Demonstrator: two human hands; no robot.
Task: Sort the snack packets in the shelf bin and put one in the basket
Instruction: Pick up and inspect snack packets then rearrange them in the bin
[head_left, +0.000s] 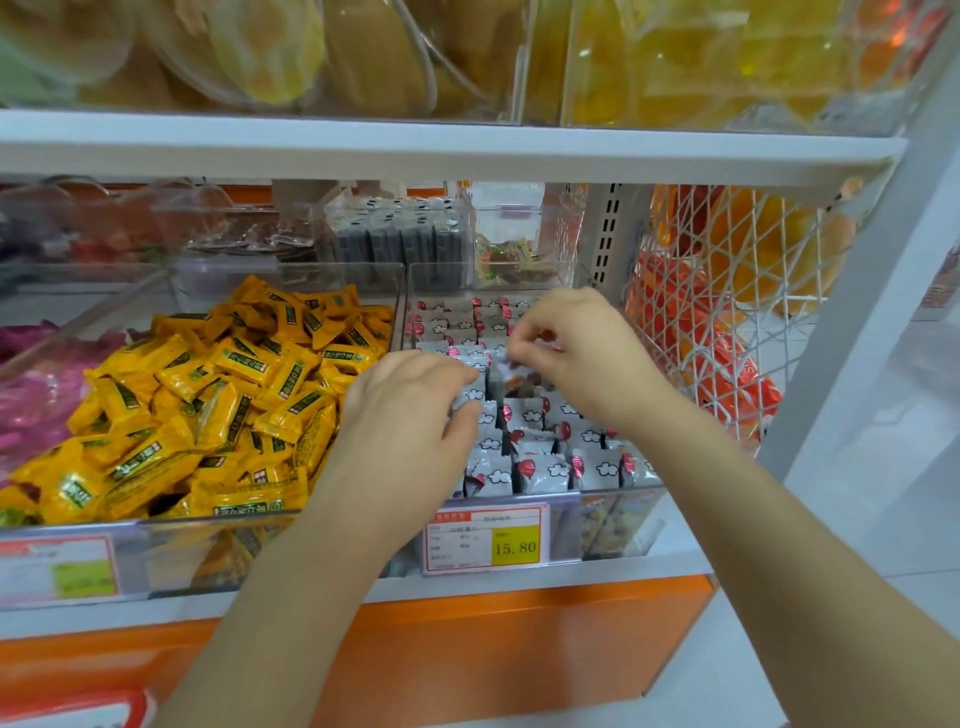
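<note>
Price tag is hanging on the front wall of the clear bin. Snack packets, white with cloud prints, are standing in rows inside it. Left hand is curling its fingers round a few upright ones mid-bin. Right hand, just beyond, is pinching a loose packet between thumb and fingertips, above the rows. Yellow packets are lying heaped in the neighbouring bin, left. Grey packs are sitting farther back.
</note>
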